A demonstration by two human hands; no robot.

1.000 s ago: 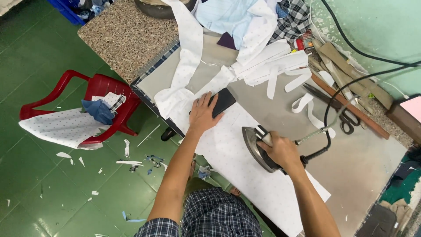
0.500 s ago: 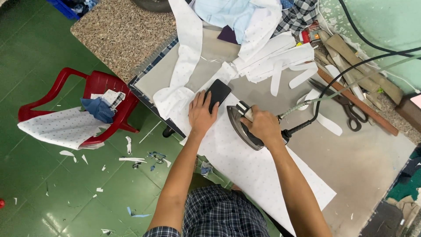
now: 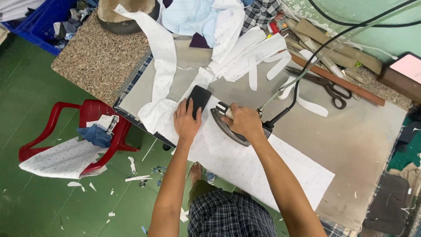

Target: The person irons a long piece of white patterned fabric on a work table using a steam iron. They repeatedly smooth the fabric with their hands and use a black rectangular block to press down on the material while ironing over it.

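White dotted fabric point(image 3: 245, 164) lies flat along the padded table point(image 3: 364, 145), mid-pressing. Right hand point(image 3: 242, 123) clamps the iron point(image 3: 226, 127) on it; left hand point(image 3: 186, 120), fingers together, pins cloth beside a black block point(image 3: 199, 97). Next stroke likely needs cloth held taut.

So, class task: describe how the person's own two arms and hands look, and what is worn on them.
Both arms are bare from hand to above the elbow. The left hand and right hand wear no gloves; no watch, ring or bracelet shows. At the bottom edge a short sleeve in dark blue and white check begins, matching the checked garment below.
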